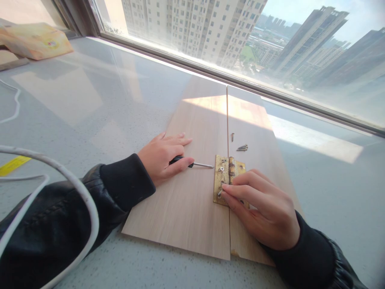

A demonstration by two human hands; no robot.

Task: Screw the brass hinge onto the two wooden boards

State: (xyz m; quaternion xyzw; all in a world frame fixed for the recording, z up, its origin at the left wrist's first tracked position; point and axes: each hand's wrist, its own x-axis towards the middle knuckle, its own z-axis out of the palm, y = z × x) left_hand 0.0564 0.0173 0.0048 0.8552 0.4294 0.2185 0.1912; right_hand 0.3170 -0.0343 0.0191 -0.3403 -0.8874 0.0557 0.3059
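Hinge point(217, 180) straddles two boards point(186, 208); my right hand point(266, 206) pinches a screw point(219, 194) at its near-left corner, my left hand point(166, 155) holds a screwdriver point(203, 165) (loosely, I'd say); tilting the screw could start it crooked.

Hinge point(231, 168) across two boards point(186, 204)

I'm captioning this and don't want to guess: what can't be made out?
Head view:
- Screwdriver: most of its handle, covered by the left hand.
- Brass-coloured hinge: much of its right leaf, behind the right hand.
- White cable: its ends, cut off by picture edges.
- Package: its print, too small and blurred.
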